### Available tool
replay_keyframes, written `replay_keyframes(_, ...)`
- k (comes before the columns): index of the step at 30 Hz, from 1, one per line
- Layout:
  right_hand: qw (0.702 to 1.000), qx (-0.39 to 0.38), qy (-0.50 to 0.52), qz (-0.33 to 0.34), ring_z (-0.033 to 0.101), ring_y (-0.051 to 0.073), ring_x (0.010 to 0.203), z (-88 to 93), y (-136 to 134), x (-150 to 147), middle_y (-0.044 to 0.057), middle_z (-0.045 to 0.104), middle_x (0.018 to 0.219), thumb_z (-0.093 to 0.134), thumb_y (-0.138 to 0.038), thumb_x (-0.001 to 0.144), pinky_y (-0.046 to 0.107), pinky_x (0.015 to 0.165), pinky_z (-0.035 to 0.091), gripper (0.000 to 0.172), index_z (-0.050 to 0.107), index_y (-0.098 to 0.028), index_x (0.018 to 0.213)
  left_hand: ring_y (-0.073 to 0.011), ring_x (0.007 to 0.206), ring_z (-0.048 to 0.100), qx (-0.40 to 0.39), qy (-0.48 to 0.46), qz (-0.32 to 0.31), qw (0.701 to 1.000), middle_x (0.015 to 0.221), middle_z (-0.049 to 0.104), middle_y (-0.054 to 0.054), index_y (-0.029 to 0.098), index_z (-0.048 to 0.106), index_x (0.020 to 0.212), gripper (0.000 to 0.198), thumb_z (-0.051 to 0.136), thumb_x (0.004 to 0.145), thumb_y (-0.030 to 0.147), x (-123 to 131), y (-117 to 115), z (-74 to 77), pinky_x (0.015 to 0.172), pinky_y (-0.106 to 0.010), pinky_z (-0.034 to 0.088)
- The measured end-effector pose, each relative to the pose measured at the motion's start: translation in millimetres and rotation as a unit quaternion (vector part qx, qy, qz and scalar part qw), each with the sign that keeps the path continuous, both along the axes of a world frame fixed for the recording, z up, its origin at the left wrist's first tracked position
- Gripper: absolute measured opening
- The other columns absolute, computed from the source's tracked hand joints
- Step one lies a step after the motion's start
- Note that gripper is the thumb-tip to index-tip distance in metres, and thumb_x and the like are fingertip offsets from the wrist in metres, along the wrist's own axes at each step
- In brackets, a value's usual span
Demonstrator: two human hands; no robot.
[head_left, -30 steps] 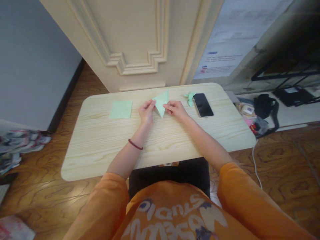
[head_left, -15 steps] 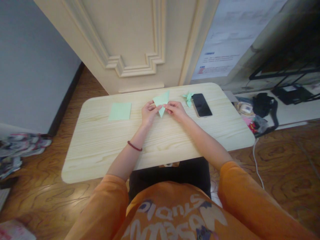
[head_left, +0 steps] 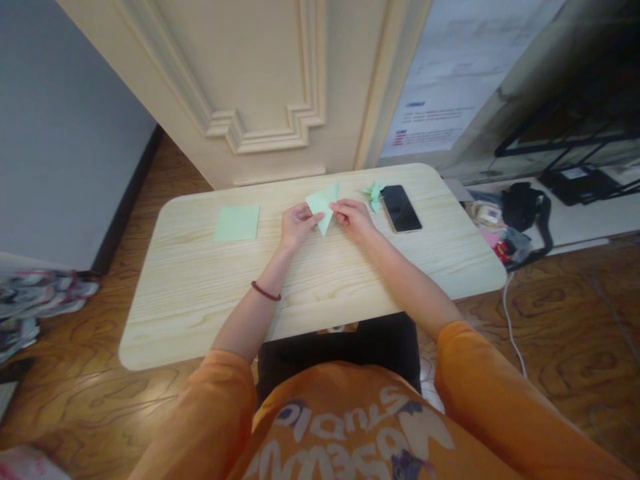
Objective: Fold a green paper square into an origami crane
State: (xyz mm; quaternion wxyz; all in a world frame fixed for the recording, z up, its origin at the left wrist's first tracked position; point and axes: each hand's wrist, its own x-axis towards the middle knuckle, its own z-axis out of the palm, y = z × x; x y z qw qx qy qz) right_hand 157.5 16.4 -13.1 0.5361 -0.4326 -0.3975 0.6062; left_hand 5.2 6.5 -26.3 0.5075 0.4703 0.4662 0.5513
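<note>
A folded piece of light green paper (head_left: 323,203), pointed at its lower end, is held between both hands above the table. My left hand (head_left: 297,225) grips its left side, thumb on the front of the paper. At the paper's right edge, my right hand (head_left: 353,217) pinches it between thumb and fingertips. To the right lies a green origami figure (head_left: 375,194) with pointed parts, beside a dark-screened phone (head_left: 401,209). A square of green paper (head_left: 237,223) lies flat to the left of my hands.
The pale wood-grain table (head_left: 200,287) has rounded corners and stands against a cream panelled door (head_left: 260,80). Right of it, a low white shelf (head_left: 575,223) carries a black strap and small packets. A white cable (head_left: 507,320) hangs by the table's right corner.
My right thumb and fingers have shifted from the middle of the folded paper up to its right edge. My left hand keeps its hold. The view has moved slightly.
</note>
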Motion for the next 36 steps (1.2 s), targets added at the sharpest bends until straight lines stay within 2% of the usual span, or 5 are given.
replay_keyframes(7,0.999,-0.021,0.027,-0.016,0.033,0.003,0.044,1.2,1,0,-0.006,0.044,0.046,0.083,-0.024,0.058,0.021,0.041,0.018,0.027,0.057,-0.015,0.055,-0.0219,0.076,0.070,-0.002,-0.001,-0.005,1.000,0.083,0.075,-0.010,0.013,0.074,0.084,0.045,0.090,0.048,0.034,1,-2,5.2,0.070,-0.031,0.054)
replay_keyframes(11,0.996,-0.030,0.062,-0.050,0.031,0.002,0.044,0.8,9,6,-0.007,0.042,0.047,0.079,-0.017,0.061,0.020,0.040,0.019,0.027,0.052,-0.016,0.054,-0.0220,0.076,0.070,-0.002,0.018,-0.027,0.999,0.083,0.076,-0.010,0.013,0.074,0.084,0.043,0.089,0.049,0.032,0,-3,2.8,0.072,-0.032,0.055)
replay_keyframes(18,0.994,-0.024,0.084,-0.067,0.032,0.002,0.044,-3.1,15,11,-0.007,0.043,0.050,0.076,-0.013,0.066,0.017,0.038,0.020,0.027,0.051,-0.016,0.057,-0.0215,0.075,0.069,-0.014,0.029,-0.040,0.999,0.085,0.076,-0.011,0.012,0.074,0.085,0.041,0.088,0.050,0.029,-2,-4,1.7,0.074,-0.033,0.054)
replay_keyframes(25,0.992,-0.030,0.093,-0.074,0.031,0.003,0.043,-3.6,16,10,-0.007,0.042,0.049,0.072,-0.012,0.068,0.019,0.039,0.018,0.028,0.048,-0.017,0.056,-0.0184,0.069,0.067,-0.027,0.023,-0.028,0.999,0.078,0.075,-0.008,0.014,0.073,0.079,0.040,0.089,0.045,0.027,-5,-5,4.3,0.071,-0.031,0.053)
replay_keyframes(36,0.990,-0.049,0.085,-0.106,0.036,0.004,0.046,-1.0,14,8,-0.006,0.044,0.053,0.065,-0.011,0.069,0.018,0.039,0.022,0.017,0.051,-0.018,0.061,-0.0190,0.067,0.066,-0.040,0.028,-0.034,0.998,0.074,0.073,-0.008,0.014,0.072,0.073,0.042,0.091,0.040,0.029,-14,-2,4.8,0.070,-0.032,0.054)
